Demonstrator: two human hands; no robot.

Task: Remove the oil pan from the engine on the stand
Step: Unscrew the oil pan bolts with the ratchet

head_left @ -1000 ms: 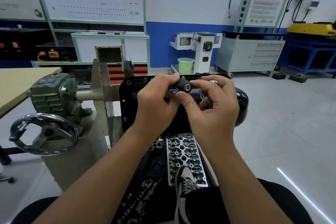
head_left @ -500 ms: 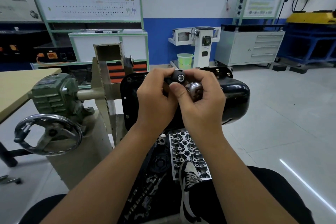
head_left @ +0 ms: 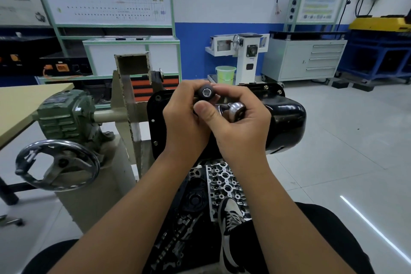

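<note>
Tool preparation, judged: left hand point(head_left: 184, 122) and right hand point(head_left: 240, 124) fingers pinch a black socket point(head_left: 206, 93) – chrome ratchet head point(head_left: 237, 111) in the right palm. Oil pan point(head_left: 287, 118) remains bolted on the engine behind. Next: seat socket on a flange bolt point(head_left: 266, 87).

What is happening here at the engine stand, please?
A person holds a ratchet tool in front of the black oil pan. The left hand grips the black socket end, and the right hand grips the chrome ratchet head. The pan is on the engine, with bolts in its flange.
</note>
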